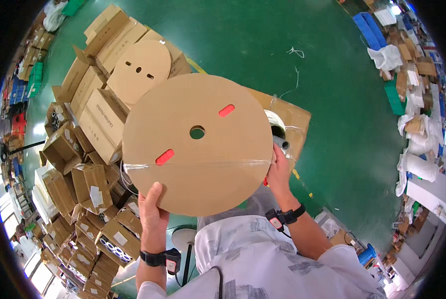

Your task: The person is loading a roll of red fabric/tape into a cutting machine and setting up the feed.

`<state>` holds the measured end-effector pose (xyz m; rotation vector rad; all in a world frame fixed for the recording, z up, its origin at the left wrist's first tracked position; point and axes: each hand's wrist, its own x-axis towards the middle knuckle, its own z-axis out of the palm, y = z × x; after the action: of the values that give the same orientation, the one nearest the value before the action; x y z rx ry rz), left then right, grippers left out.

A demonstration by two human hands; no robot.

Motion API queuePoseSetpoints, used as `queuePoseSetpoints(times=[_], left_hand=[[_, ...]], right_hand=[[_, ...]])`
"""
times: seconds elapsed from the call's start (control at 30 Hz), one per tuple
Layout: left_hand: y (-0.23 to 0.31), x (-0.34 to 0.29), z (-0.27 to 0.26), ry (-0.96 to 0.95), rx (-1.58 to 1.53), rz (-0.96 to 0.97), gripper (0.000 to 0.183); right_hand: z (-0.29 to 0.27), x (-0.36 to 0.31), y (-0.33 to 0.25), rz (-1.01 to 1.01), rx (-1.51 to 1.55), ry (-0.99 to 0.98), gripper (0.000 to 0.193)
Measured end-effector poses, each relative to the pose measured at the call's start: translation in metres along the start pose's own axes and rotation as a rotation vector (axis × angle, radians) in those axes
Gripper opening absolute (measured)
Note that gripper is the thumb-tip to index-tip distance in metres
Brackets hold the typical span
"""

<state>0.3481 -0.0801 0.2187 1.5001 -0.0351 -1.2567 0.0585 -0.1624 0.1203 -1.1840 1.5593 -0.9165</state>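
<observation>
A large round cardboard reel (203, 147) is held up before me, its flat face turned toward the view. It has a round hole in the middle and two slots, through which red material shows. A strip of clear tape (218, 164) runs across its lower part. My left hand (153, 212) grips the lower left rim, with the thumb on the face. At the right rim, my right hand (280, 172) is closed round the edge, its fingers partly hidden behind the reel. Both wrists wear black straps with small devices.
Beyond the reel, another cardboard reel (142, 65) rests on cardboard boxes (101, 119). Open cartons (91, 187) crowd the left side. Behind the held reel's right edge lie a flattened cardboard sheet (298, 124) and a grey tube (283, 143). White string (297, 52) lies on the green floor.
</observation>
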Motion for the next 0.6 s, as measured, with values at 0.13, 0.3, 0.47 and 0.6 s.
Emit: queuePoseSetpoints(times=[0.13, 0.3, 0.47, 0.6], left_hand=[[0.008, 0.001, -0.004, -0.04, -0.002, 0.017, 0.045], [0.036, -0.008, 0.007, -0.139, 0.234, 0.034, 0.053], [0.054, -0.01, 0.019, -0.5, 0.74, 0.239, 0.051], [0.063, -0.004, 0.038, -0.589, 1.184, 0.444, 0.048]], right_hand=[[-0.028, 0.006, -0.006, 0.058, -0.446, -0.132, 0.022], [-0.104, 0.079, -0.005, -0.265, -0.73, 0.259, 0.02], [-0.193, 0.15, -0.06, 0.271, 0.343, 0.227, 0.034], [-0.261, 0.159, -0.136, 0.192, 0.527, 0.107, 0.047]])
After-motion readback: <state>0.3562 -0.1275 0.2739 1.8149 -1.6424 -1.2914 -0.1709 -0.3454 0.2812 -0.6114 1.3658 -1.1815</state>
